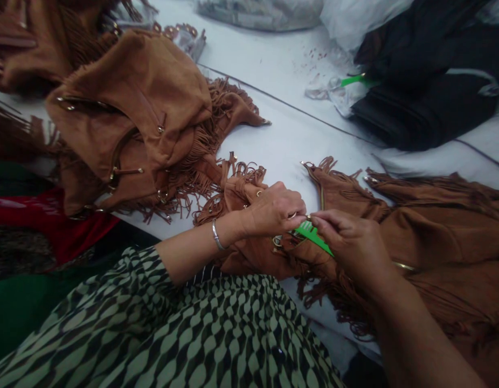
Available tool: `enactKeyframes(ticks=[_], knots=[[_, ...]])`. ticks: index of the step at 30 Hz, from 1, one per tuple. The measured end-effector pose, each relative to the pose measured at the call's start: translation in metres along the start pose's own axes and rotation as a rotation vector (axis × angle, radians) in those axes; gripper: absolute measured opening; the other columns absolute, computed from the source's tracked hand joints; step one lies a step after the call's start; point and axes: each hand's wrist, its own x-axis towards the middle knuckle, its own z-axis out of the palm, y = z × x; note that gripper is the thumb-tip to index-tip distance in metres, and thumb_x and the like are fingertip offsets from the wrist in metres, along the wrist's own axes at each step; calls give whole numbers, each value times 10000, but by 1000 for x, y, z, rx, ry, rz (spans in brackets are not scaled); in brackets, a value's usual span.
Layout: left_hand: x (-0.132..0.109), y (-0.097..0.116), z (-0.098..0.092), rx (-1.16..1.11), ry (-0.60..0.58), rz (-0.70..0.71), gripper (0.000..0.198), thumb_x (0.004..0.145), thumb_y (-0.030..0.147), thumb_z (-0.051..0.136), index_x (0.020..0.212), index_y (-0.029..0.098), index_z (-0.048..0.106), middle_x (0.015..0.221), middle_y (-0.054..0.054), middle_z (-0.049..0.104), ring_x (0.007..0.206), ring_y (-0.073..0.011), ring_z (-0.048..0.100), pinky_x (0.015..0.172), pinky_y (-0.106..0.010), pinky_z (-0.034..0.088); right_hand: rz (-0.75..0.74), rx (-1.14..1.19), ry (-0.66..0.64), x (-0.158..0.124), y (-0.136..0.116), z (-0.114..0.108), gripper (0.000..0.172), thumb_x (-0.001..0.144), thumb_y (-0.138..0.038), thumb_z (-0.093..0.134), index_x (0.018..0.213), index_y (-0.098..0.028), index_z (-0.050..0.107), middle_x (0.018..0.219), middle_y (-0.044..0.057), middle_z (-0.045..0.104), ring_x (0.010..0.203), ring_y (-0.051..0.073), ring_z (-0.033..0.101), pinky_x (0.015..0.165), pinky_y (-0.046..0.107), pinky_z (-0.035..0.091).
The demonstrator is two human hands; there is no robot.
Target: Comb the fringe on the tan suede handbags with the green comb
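Observation:
My left hand is closed, its thumb and fingers pinched near a small brass-coloured metal fitting. From the other side, my right hand pinches at the same fitting, and the two sets of fingertips almost meet. Just below them a bright green tag shows, partly covered by my right fingers. Beneath both hands lies a brown fringed suede bag with metal rings. The exact kind of fitting is too small to make out.
More brown suede bags are heaped at the left, and fringed brown pieces spread to the right. Black bags and clear plastic wrapping lie at the back right. The white table has a dark seam line across it.

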Motion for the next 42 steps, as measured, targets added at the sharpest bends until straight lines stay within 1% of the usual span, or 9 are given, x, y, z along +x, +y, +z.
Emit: enactKeyframes(ticks=[5, 10, 13, 17, 20, 28, 32, 37, 42], knots=[[0, 1, -2, 45, -31, -17, 187, 860, 256, 484, 761, 166, 616, 710, -10, 596, 692, -135, 513, 731, -315, 314, -155, -267, -130, 4, 5, -1, 255, 861, -207, 421, 862, -191, 675, 811, 71, 694, 686, 187, 623, 627, 284, 430], [-2, 1, -3, 24, -75, 16, 181, 856, 238, 480, 754, 163, 610, 746, -15, 613, 702, -136, 514, 734, -316, 316, -220, -208, -311, 16, 12, -12, 239, 873, -258, 425, 780, -207, 640, 718, 39, 661, 606, 160, 578, 576, 259, 380], [0, 1, -5, -12, -83, -30, 162, 840, 214, 482, 745, 169, 606, 742, -4, 615, 678, -125, 506, 744, -314, 320, -192, -203, -353, 23, 13, -14, 262, 885, -312, 414, 742, -206, 607, 651, 35, 618, 575, 161, 549, 561, 265, 355], [2, -1, -7, -57, -94, -71, 140, 824, 216, 500, 739, 168, 600, 737, 7, 619, 657, -117, 505, 743, -306, 328, -158, -239, -284, 27, 14, -9, 206, 856, -303, 431, 722, -202, 550, 641, 41, 585, 575, 168, 521, 548, 275, 330], [2, -1, -6, -107, -59, -86, 130, 827, 222, 504, 746, 165, 589, 742, 14, 622, 672, -112, 520, 745, -294, 336, -125, -137, -251, 26, 13, -8, 161, 845, -285, 441, 724, -207, 511, 664, 37, 577, 581, 161, 515, 554, 274, 339], [4, -4, -4, -204, 49, -152, 136, 835, 261, 533, 741, 163, 547, 693, 28, 605, 649, -102, 529, 775, -279, 355, 186, 609, -107, 13, 17, 7, 234, 867, -411, 519, 759, -204, 522, 654, -8, 554, 589, 131, 543, 581, 252, 446], [1, -5, -3, -155, 100, -106, 136, 836, 248, 525, 729, 167, 548, 659, 26, 583, 640, -103, 525, 757, -275, 357, 339, 958, -43, 9, 13, 16, 245, 817, -420, 607, 745, -189, 564, 653, -16, 559, 563, 110, 553, 540, 231, 485], [-8, -6, 7, 96, 202, 36, 233, 876, 263, 447, 697, 172, 565, 598, 8, 531, 606, -129, 483, 690, -313, 322, 494, 895, -32, 2, 3, 9, 288, 757, -450, 668, 795, -164, 660, 665, 16, 619, 542, 99, 563, 502, 202, 493], [-16, -6, 18, 285, 320, 191, 292, 896, 240, 411, 629, 178, 511, 556, 12, 469, 583, -135, 439, 652, -322, 299, 550, 750, -18, -2, -1, 9, 298, 699, -435, 718, 767, -146, 686, 651, 30, 645, 508, 87, 545, 461, 176, 466]])
